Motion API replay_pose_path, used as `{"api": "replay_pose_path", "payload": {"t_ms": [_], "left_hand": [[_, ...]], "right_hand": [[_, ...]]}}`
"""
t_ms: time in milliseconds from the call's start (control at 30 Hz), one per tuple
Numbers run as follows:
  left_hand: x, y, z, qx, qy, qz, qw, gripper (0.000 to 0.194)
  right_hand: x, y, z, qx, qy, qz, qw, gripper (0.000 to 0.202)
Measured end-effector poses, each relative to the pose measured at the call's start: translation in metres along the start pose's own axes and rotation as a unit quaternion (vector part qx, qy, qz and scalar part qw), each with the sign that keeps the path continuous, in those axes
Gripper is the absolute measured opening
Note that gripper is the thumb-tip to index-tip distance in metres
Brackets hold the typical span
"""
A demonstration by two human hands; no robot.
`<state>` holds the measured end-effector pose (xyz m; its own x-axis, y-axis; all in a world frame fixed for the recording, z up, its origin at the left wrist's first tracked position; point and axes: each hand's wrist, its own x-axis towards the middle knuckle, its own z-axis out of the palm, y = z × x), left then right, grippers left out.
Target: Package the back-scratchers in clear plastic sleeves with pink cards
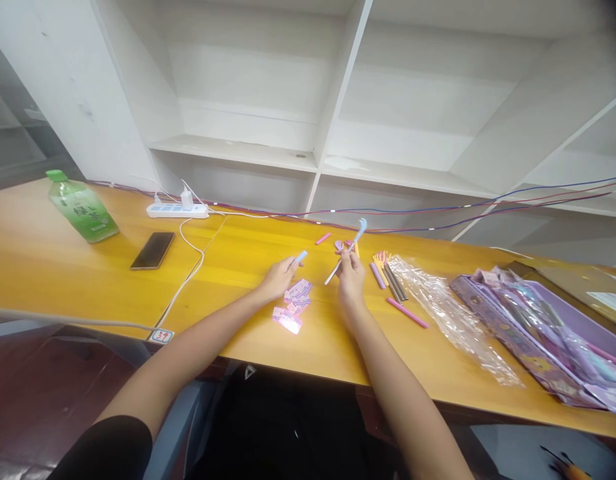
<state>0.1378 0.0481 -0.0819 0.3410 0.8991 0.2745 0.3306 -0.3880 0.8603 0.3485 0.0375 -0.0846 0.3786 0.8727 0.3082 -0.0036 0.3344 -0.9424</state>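
Note:
My left hand (279,277) is closed around a short light-blue tube (301,257), which looks like a pen barrel or cap. To its right, my right hand (351,270) pinches a slim white pen-like stick with a light-blue curved top (360,230); its thin white end points down and left. The tube and the stick are apart. Below my left hand lie several pink and purple printed cards (294,307). Just beyond my right hand are small purple and red hand-shaped tops (340,245), partly hidden by my fingers.
Right of my hands lie a purple tube (377,275), brown tubes with orange tops (395,283), a magenta tube (407,313), clear plastic wrap (448,320) and a purple box (528,360). Leftward are a phone (153,251), green bottle (83,207) and power strip (177,211).

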Motion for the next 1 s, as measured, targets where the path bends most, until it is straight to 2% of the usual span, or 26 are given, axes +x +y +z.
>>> {"api": "replay_pose_path", "payload": {"t_ms": [100,267,600,800,1000], "left_hand": [[0.000,0.001,0.001,0.019,0.000,0.010,1.000,0.037],[0.000,0.004,0.000,0.037,-0.005,0.024,0.999,0.030],[0.000,0.002,0.001,0.040,0.004,0.055,0.998,0.028],[-0.003,0.006,0.000,0.082,0.007,0.057,0.995,0.030],[-0.006,0.011,-0.001,0.095,0.011,0.055,0.994,0.028]], "right_hand": [[0.002,-0.003,0.001,0.082,0.055,0.001,0.995,0.047],[0.005,-0.004,0.001,0.138,0.086,0.016,0.987,0.050],[0.004,-0.004,0.001,0.111,0.071,0.022,0.991,0.046],[0.003,-0.006,0.000,0.097,0.048,0.009,0.994,0.043],[0.004,0.000,-0.002,0.096,0.026,0.034,0.994,0.044]]}}
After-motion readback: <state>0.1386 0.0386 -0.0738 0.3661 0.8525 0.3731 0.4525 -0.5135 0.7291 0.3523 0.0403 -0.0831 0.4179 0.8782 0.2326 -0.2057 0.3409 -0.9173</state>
